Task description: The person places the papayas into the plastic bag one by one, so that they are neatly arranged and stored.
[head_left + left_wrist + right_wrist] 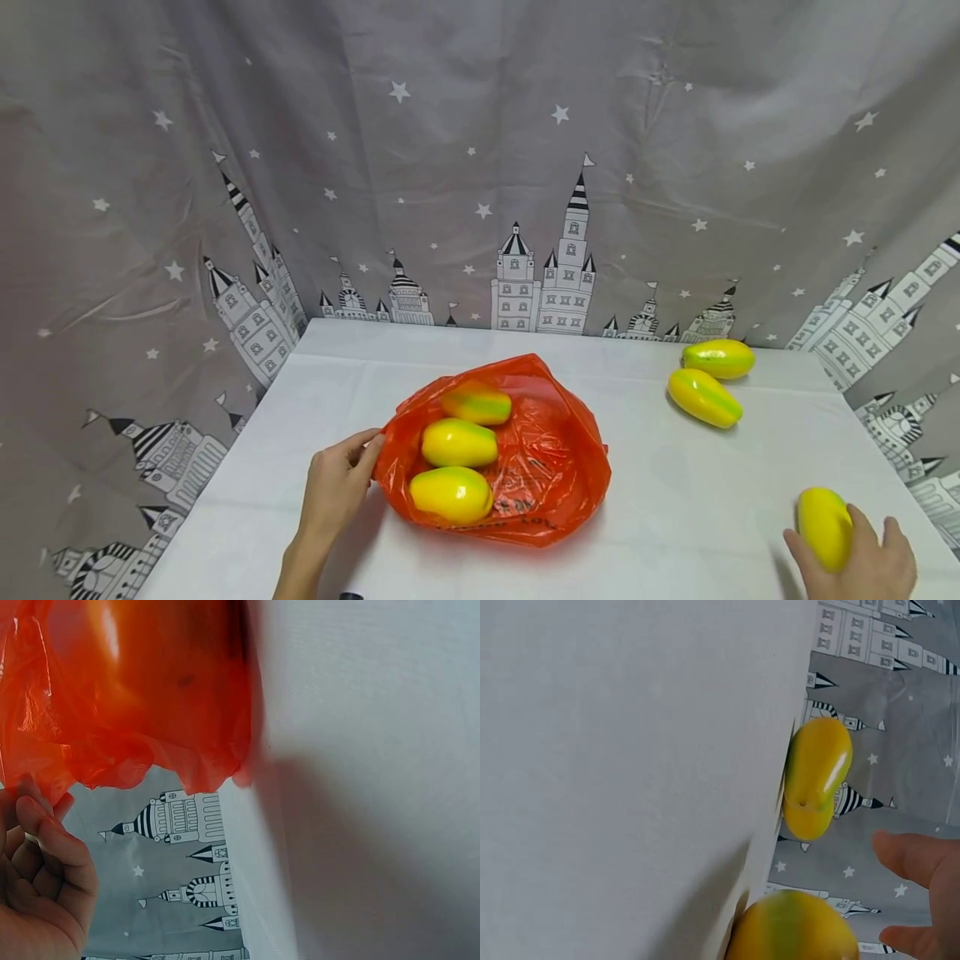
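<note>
In the head view my left hand pinches the left rim of a red plastic bag. Its curled fingertips meet the thin film in the left wrist view. Inside the wide-mouthed bag lie three yellow papayas with green streaks, a front one, a middle one and a back one partly behind the film. Far to the right, my right hand is spread over a single papaya on the table. From the right wrist, that papaya shows beside the parted fingers.
Two more papayas, a rear one and a nearer one, lie close together at the back right of the white table. A grey curtain with castles and stars hangs behind and along the sides. A small black object shows at the bottom edge.
</note>
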Available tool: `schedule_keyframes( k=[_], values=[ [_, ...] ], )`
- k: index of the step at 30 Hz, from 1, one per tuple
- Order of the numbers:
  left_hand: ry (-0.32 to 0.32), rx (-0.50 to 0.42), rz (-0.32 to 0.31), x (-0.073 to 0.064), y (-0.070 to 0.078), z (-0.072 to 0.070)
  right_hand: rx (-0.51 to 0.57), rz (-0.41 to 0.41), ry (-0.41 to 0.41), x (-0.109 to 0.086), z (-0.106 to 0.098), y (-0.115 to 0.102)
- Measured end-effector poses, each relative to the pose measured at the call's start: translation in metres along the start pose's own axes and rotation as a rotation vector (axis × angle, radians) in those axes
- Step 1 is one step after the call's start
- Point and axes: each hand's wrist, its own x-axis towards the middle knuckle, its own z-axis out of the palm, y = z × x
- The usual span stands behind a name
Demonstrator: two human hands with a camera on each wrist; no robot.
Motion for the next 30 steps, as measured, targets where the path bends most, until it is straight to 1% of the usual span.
schedule_keyframes(
  k=[6, 11, 19, 21, 24, 27, 30],
  values=[
    [-0.003, -0.002, -0.001, 0.000, 0.000, 0.000, -0.005, 0.130, -0.060, 0.005, 0.000, 0.004],
    [-0.004, -0.003, 0.002, 0.000, 0.000, 0.000, 0.020, 0.162, -0.094, 0.009, 0.001, 0.006],
    [-0.014, -0.013, -0.015, 0.000, 0.001, 0.000, -0.010, 0.120, -0.129, 0.017, 0.011, 0.020],
    [-0.011, -0.015, -0.023, 0.000, 0.001, 0.000, 0.001, 0.109, -0.132, 0.017, 0.012, 0.021],
    [-0.005, -0.023, -0.017, 0.001, 0.002, 0.000, 0.003, 0.100, -0.133, 0.018, 0.014, 0.020],
    [-0.001, -0.025, -0.006, 0.001, 0.003, 0.000, -0.006, 0.098, -0.142, 0.019, 0.015, 0.021],
    [-0.002, -0.021, -0.013, 0.001, 0.003, 0.001, -0.013, 0.079, -0.147, 0.019, 0.015, 0.022]
  ],
)
